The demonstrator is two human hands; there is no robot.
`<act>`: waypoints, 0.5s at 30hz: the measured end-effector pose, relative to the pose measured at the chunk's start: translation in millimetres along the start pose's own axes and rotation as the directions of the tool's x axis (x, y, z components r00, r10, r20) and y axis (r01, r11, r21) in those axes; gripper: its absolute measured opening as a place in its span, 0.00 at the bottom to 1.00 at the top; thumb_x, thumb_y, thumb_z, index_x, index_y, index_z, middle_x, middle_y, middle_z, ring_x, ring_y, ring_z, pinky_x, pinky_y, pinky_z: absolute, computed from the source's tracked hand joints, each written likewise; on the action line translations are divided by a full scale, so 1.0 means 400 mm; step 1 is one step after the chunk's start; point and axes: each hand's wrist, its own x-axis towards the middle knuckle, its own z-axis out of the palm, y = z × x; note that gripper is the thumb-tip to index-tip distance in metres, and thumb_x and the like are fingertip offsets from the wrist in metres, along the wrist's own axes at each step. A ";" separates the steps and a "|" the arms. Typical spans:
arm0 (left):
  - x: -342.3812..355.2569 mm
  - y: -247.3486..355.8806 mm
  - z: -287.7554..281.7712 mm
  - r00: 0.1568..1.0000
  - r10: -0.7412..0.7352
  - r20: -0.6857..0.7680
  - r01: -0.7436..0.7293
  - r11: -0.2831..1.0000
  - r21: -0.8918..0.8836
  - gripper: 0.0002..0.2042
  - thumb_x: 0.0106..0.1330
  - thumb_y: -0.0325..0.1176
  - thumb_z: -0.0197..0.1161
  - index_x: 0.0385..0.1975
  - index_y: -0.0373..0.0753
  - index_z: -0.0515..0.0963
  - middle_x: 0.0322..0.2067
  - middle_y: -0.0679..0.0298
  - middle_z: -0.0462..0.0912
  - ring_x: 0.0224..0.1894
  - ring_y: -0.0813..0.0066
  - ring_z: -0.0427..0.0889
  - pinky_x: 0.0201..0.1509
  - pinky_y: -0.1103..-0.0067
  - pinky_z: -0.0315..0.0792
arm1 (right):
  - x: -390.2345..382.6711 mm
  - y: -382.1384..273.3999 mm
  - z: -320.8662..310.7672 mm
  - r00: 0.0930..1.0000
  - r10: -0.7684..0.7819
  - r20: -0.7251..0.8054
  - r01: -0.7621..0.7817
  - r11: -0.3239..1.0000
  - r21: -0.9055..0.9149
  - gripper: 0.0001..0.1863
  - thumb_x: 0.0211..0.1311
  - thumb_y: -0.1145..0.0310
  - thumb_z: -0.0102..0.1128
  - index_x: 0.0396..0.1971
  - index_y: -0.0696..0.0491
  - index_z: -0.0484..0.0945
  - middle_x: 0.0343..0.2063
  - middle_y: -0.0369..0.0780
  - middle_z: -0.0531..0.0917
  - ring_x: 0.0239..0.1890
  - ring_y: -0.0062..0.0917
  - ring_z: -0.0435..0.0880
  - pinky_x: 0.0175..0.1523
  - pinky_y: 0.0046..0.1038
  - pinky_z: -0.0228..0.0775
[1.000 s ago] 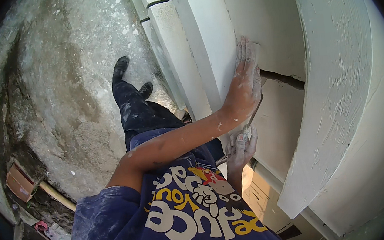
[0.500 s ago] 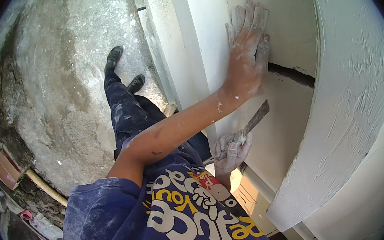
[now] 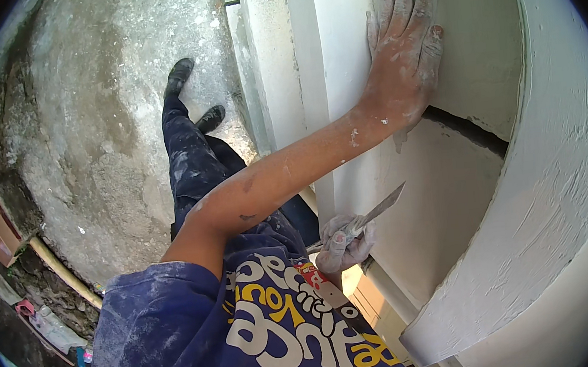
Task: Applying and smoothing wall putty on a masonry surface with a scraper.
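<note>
My left hand (image 3: 405, 50), dusted with white powder, lies with its fingers spread on the pale wall surface (image 3: 475, 28) at the upper right. Its palm side faces the wall, so whatever may lie beneath it is hidden. Lower down, close to my shirt, my powder-coated right hand (image 3: 343, 244) is closed round the handle of a putty knife (image 3: 384, 203). The knife's narrow metal blade points up and to the right, in front of the wall. Most of the handle is hidden by my fingers.
A dark gap (image 3: 467, 129) runs across the wall below my left hand. A rough white-coated edge (image 3: 526, 209) curves down the right side. At left are a stained concrete floor (image 3: 102, 132), a cardboard box (image 3: 2, 234) and a yellowish pole (image 3: 67, 273).
My left hand has slid farther away along the wall, fingers still spread. My right hand and the putty knife have shifted left and toward me, with the blade tilted lower. The whole view has shifted slightly.
</note>
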 end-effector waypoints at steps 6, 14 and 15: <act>-0.070 0.049 0.012 0.990 -0.100 -0.098 0.089 0.990 -0.107 0.34 0.75 0.32 0.52 0.76 0.30 0.45 0.76 0.35 0.37 0.78 0.34 0.35 0.79 0.54 0.38 | 0.032 -0.043 0.002 0.970 0.237 -0.059 -0.216 0.945 0.246 0.36 0.74 0.63 0.55 0.73 0.55 0.48 0.25 0.43 0.74 0.19 0.19 0.69 0.19 0.19 0.61; 0.030 0.083 -0.005 0.987 -0.096 -0.125 0.070 0.978 -0.196 0.33 0.75 0.32 0.55 0.75 0.29 0.51 0.75 0.36 0.43 0.78 0.35 0.41 0.79 0.54 0.42 | 0.048 -0.044 0.007 0.979 0.198 -0.057 -0.185 0.966 0.182 0.35 0.74 0.62 0.54 0.73 0.51 0.49 0.25 0.44 0.73 0.17 0.20 0.67 0.18 0.20 0.61; 0.058 0.080 -0.010 0.985 -0.048 -0.165 0.012 0.976 -0.216 0.33 0.74 0.34 0.56 0.75 0.31 0.52 0.75 0.35 0.45 0.77 0.33 0.43 0.79 0.52 0.42 | 0.049 -0.045 0.010 0.979 0.198 -0.056 -0.185 0.967 0.177 0.35 0.74 0.62 0.54 0.73 0.51 0.49 0.25 0.44 0.73 0.17 0.20 0.67 0.18 0.20 0.61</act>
